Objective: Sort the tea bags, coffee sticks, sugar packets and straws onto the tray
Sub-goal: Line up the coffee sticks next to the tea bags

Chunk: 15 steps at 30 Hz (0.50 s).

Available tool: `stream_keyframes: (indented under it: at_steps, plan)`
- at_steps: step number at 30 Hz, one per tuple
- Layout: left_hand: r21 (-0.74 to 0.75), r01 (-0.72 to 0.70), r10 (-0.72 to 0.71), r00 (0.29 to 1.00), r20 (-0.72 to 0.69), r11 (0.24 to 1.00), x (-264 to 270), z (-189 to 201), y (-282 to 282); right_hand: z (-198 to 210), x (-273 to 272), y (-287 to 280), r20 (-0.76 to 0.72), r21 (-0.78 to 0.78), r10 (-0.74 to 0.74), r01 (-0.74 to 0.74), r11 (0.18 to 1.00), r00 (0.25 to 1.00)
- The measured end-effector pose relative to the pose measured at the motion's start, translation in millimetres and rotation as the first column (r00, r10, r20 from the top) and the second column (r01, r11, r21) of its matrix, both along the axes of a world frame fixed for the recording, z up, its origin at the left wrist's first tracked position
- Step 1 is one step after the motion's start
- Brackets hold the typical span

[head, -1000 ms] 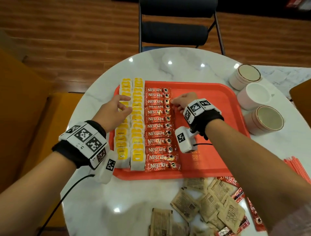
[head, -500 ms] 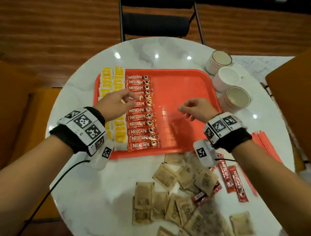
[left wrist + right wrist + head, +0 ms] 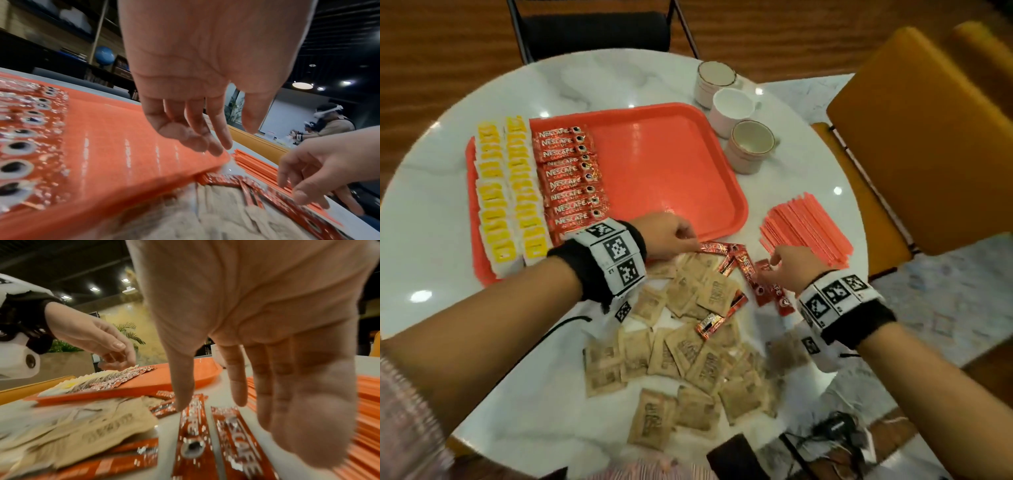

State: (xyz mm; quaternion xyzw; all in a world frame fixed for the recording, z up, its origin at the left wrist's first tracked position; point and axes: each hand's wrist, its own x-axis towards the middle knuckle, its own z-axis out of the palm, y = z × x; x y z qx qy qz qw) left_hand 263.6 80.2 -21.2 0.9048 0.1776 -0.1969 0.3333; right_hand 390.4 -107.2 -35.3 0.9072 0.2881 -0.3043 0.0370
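On the orange tray (image 3: 664,164) lie two columns of yellow tea bags (image 3: 517,181) and a column of red coffee sticks (image 3: 571,178). Loose coffee sticks (image 3: 744,263) lie on the table just off the tray's near right corner, beside a heap of brown sugar packets (image 3: 688,353). Orange straws (image 3: 808,229) are stacked to the right. My left hand (image 3: 693,240) hovers at the tray's near edge with relaxed, empty fingers above one stick's end. My right hand (image 3: 774,263) reaches down with straight fingers onto the loose sticks (image 3: 193,434), gripping nothing.
Three cups (image 3: 751,144) stand on the round marble table right of the tray. An orange chair (image 3: 914,137) is close on the right and a black chair (image 3: 599,31) at the far side. Black cables (image 3: 832,428) lie at the near edge.
Both hands have left the tray's coffee row and come toward me to the loose sticks off the tray's near right corner. The head view has swung right and down.
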Motion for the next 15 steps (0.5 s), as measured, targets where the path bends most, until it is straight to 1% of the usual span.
stream_keyframes:
  at_steps: [3, 7, 9, 11, 13, 15]
  plan:
    - [-0.027, 0.011, -0.012, 1.0, -0.026, 1.0, 7, -8, -20, -8, -10, -6, 0.024, -0.05, -0.012, 0.013, 0.999, 1.0]
    - [0.031, 0.063, -0.063, 0.998, 0.004, 0.998, 10, -10, -41, -24, -16, -5, 0.009, 0.038, -0.053, 0.053, 0.998, 0.999]
    - [0.046, 0.123, -0.123, 0.992, 0.012, 0.991, 8, -12, -51, -31, -16, -4, -0.026, 0.069, -0.104, 0.106, 0.992, 0.994]
    - [0.042, 0.185, -0.185, 0.983, -0.015, 0.982, 7, -15, -61, -34, -16, -4, -0.053, 0.071, -0.134, 0.138, 0.988, 0.99]
    - [0.07, 0.229, -0.226, 0.973, -0.041, 0.971, 7, -20, -72, -33, -18, -4, -0.046, 0.059, -0.089, 0.091, 0.994, 0.995]
    - [0.144, 0.256, -0.252, 0.967, -0.05, 0.956, 7, -23, -84, -31, -21, -5, -0.048, 0.064, -0.013, 0.016, 0.998, 0.999]
